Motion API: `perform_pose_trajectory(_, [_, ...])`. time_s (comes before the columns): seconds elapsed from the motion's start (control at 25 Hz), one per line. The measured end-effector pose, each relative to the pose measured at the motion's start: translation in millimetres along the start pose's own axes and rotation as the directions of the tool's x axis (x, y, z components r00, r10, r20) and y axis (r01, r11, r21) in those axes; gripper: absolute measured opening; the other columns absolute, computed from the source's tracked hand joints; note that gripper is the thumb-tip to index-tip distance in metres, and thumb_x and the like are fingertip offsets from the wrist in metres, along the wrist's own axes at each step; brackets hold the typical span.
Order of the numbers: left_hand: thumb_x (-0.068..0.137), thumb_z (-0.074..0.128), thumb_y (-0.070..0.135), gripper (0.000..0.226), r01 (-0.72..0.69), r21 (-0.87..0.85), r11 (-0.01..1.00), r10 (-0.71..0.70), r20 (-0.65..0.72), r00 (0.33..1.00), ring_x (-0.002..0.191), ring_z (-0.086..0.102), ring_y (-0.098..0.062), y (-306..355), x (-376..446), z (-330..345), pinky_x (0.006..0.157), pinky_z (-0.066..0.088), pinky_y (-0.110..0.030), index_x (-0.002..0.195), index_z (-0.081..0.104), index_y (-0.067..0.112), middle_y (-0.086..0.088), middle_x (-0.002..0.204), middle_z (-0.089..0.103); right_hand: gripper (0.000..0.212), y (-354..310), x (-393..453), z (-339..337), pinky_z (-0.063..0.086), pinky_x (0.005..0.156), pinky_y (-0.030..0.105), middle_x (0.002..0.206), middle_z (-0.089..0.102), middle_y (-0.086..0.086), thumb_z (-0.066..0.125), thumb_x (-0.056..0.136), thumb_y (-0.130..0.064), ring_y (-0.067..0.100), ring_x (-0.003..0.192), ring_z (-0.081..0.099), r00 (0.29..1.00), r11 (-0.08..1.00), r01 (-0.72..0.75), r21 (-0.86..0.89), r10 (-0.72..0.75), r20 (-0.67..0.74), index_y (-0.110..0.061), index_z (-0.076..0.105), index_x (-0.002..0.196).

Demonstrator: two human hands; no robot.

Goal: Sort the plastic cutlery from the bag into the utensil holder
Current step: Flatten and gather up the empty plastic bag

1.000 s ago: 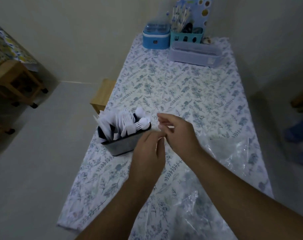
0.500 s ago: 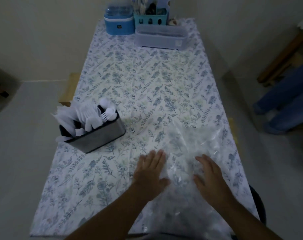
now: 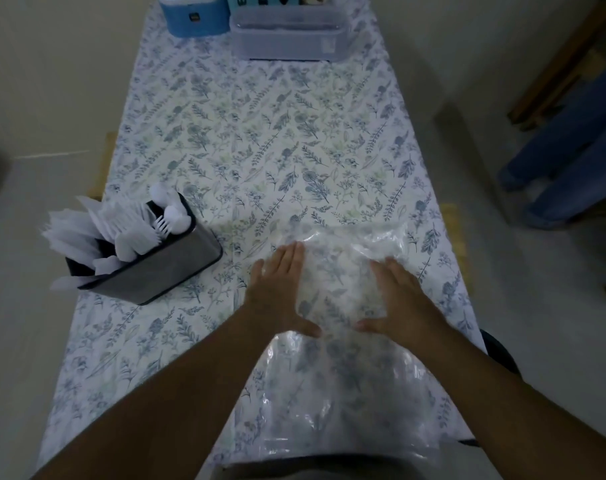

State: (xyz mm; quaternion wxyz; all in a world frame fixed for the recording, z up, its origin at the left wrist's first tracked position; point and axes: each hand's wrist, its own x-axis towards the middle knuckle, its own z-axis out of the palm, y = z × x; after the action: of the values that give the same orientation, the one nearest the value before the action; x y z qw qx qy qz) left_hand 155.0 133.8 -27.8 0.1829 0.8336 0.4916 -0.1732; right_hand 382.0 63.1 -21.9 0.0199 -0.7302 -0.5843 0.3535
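A clear plastic bag (image 3: 343,386) lies flat on the floral tablecloth at the near right. My left hand (image 3: 280,292) rests palm down on the bag's left side, fingers spread. My right hand (image 3: 402,299) presses flat on its right side, also open. I see no cutlery inside the bag. To the left stands a grey metal utensil holder (image 3: 163,268) with a dark rim, filled with white plastic forks, spoons and knives (image 3: 131,230).
The long table (image 3: 260,140) with a blue leaf-patterned cloth runs away from me. At its far end stand a blue container (image 3: 194,15) and a clear lidded box (image 3: 291,39). A person's legs in blue trousers (image 3: 568,168) stand at the right. Wooden stool (image 3: 102,168) left of the table.
Both hands left the utensil holder and came down flat on the plastic bag. They have slid a little farther up the bag, and my view has tilted down and right.
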Motion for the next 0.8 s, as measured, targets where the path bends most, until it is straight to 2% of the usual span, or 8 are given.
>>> perform_pose_trajectory(0.12, [0.052, 0.064, 0.09, 0.148, 0.0, -0.081, 0.997, -0.003, -0.039, 0.999, 0.153, -0.008, -0.03, -1.8, 14.3, -14.4, 0.121, 0.003, -0.051, 0.159, -0.007, 0.015, -0.01, 0.167, -0.012, 0.115, -14.2, 17.1, -20.9, 0.038, 0.112, 0.048, 0.163, 0.017, 0.011, 0.088, 0.065, -0.054, 0.031, 0.147, 0.021, 1.0, 0.977, -0.009, -0.211, 0.003, -0.027, -0.027, 0.024, 0.157])
perform_pose_trajectory(0.24, [0.042, 0.073, 0.087, 0.163, -0.072, -0.005, 0.997, 0.072, 0.005, 0.997, 0.148, -0.024, -0.039, -2.7, 23.5, -10.7, 0.119, -0.008, -0.053, 0.155, -0.022, 0.018, -0.016, 0.161, -0.029, 0.137, -16.7, 29.0, -27.9, 0.029, 0.117, 0.053, 0.168, -0.007, 0.007, 0.093, 0.054, -0.054, 0.032, 0.154, 0.001, 0.996, 0.957, 0.048, -0.287, -0.025, 0.084, -0.037, 0.008, 0.159])
perform_pose_trajectory(0.36, [0.03, 0.076, 0.087, 0.174, -0.036, 0.061, 0.997, 0.03, 0.095, 0.995, 0.145, -0.029, -0.043, -6.8, 25.4, -9.5, 0.117, -0.009, -0.06, 0.153, -0.026, 0.02, -0.016, 0.158, -0.036, 0.144, -14.2, 30.7, -31.2, 0.024, 0.12, 0.051, 0.167, -0.007, 0.006, 0.094, 0.047, -0.058, 0.032, 0.153, 0.002, 0.993, 0.945, 0.036, -0.325, 0.003, 0.118, -0.04, 0.004, 0.158])
perform_pose_trajectory(0.48, [0.055, 0.084, 0.067, 0.13, -0.012, -0.172, 0.985, -0.007, -0.108, 0.994, 0.151, 0.005, -0.039, 9.1, 8.5, -14.1, 0.12, 0.011, -0.054, 0.157, 0.015, 0.024, -0.014, 0.162, 0.005, 0.117, -18.2, 16.0, -21.5, 0.037, 0.111, 0.045, 0.154, 0.024, 0.008, 0.09, 0.063, -0.047, 0.032, 0.143, 0.028, 0.999, 0.951, 0.054, -0.303, -0.053, 0.01, -0.038, 0.02, 0.156])
perform_pose_trajectory(0.56, [0.081, 0.078, 0.039, 0.069, 0.02, -0.627, 0.779, -0.21, -0.23, 0.95, 0.126, 0.05, -0.021, 18.3, -13.0, -0.9, 0.107, 0.044, -0.04, 0.141, 0.048, 0.025, -0.005, 0.135, 0.049, 0.081, -14.3, -0.1, -5.2, 0.053, 0.088, 0.037, 0.129, 0.05, 0.005, 0.081, 0.079, -0.036, 0.027, 0.117, 0.055, 0.999, 0.993, -0.012, 0.115, 0.016, -0.031, -0.038, 0.038, 0.148])
perform_pose_trajectory(0.6, [0.088, 0.072, 0.028, 0.054, 0.099, -0.822, 0.561, -0.322, -0.106, 0.941, 0.109, 0.06, -0.014, 23.4, -24.2, 3.7, 0.092, 0.055, -0.033, 0.138, 0.052, 0.025, 0.001, 0.12, 0.059, 0.068, -10.7, -9.6, 2.5, 0.054, 0.078, 0.031, 0.119, 0.057, 0.004, 0.077, 0.085, -0.03, 0.024, 0.106, 0.061, 0.996, 0.914, -0.087, 0.397, 0.093, 0.004, -0.037, 0.044, 0.144])
perform_pose_trajectory(0.68, [0.093, 0.063, 0.016, 0.051, 0.222, -0.948, 0.23, -0.43, 0.105, 0.897, 0.087, 0.064, -0.009, 26.7, -33.3, 13.4, 0.067, 0.055, -0.021, 0.14, 0.046, 0.023, 0.003, 0.103, 0.064, 0.058, 1.3, -22.6, 10.4, 0.051, 0.074, 0.024, 0.111, 0.066, 0.004, 0.071, 0.091, -0.019, 0.017, 0.096, 0.066, 0.978, 0.642, -0.148, 0.752, 0.209, 0.015, -0.029, 0.049, 0.144])
perform_pose_trajectory(0.8, [0.092, 0.063, 0.023, 0.051, 0.24, -0.97, -0.025, -0.501, 0.22, 0.837, 0.077, 0.067, -0.017, 19.0, -30.5, 11.0, 0.067, 0.056, -0.03, 0.136, 0.037, 0.027, -0.005, 0.097, 0.07, 0.054, 14.7, -35.1, 8.7, 0.054, 0.07, 0.033, 0.098, 0.071, 0.011, 0.064, 0.096, -0.011, 0.019, 0.079, 0.066, 0.91, 0.345, -0.136, 0.929, 0.414, -0.021, -0.028, 0.045, 0.144])
